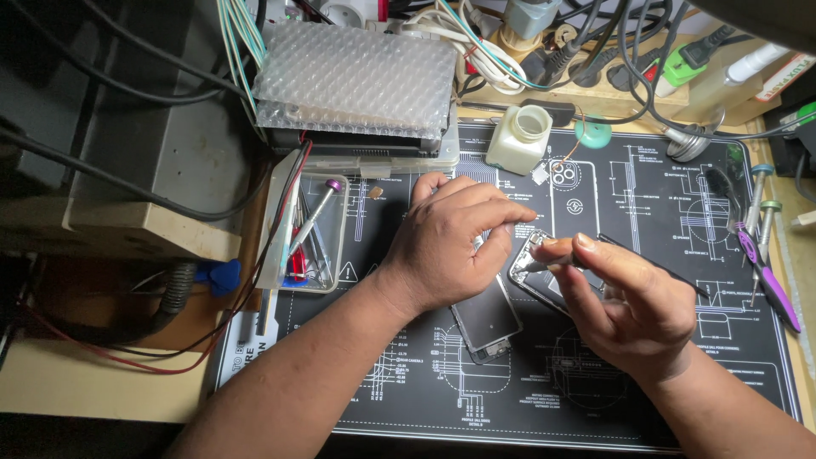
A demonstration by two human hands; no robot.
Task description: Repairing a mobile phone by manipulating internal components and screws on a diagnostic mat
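Centre frame, left hand (455,242) presses fingers closed onto opened phone (518,280) to steady it on black mat (646,382), right hand (629,302) pinching tweezers (544,263) into its frame.

bare mat (595,399) below; bottle (520,136) and tool tray (333,255) crowd above.

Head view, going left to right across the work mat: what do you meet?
Clear tool tray → left hand → opened phone → right hand with a thin tool → purple-handled tool.
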